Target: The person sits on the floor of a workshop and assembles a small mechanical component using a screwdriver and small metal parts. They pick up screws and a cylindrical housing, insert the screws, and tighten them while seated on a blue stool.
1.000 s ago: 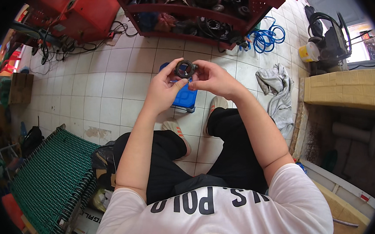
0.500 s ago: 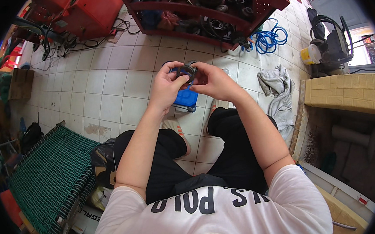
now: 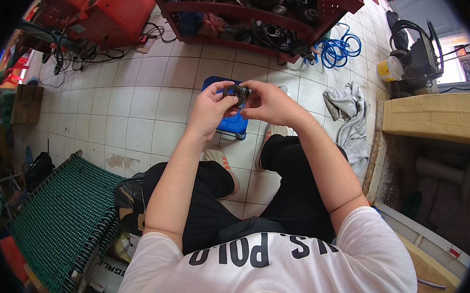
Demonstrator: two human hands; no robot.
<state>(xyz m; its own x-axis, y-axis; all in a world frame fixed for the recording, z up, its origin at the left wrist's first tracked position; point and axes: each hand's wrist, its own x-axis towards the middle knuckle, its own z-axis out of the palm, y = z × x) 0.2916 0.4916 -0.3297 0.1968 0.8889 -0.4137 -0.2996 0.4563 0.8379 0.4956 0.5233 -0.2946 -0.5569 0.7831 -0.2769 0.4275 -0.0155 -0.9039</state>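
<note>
Dark metal ring part up at centre frame, pinched between left hand and right hand, fingertips of both pressed onto its rim, held above a blue box on the pale tiled floor. Red shelf rack packed with black parts along the top edge, blue hose coil upper right, grey rag right of the hands, green woven mat lower left.

I see my left hand and right hand pinching a small dark round part between them, above a blue box on the tiled floor; a grey rag lies nearby.
</note>
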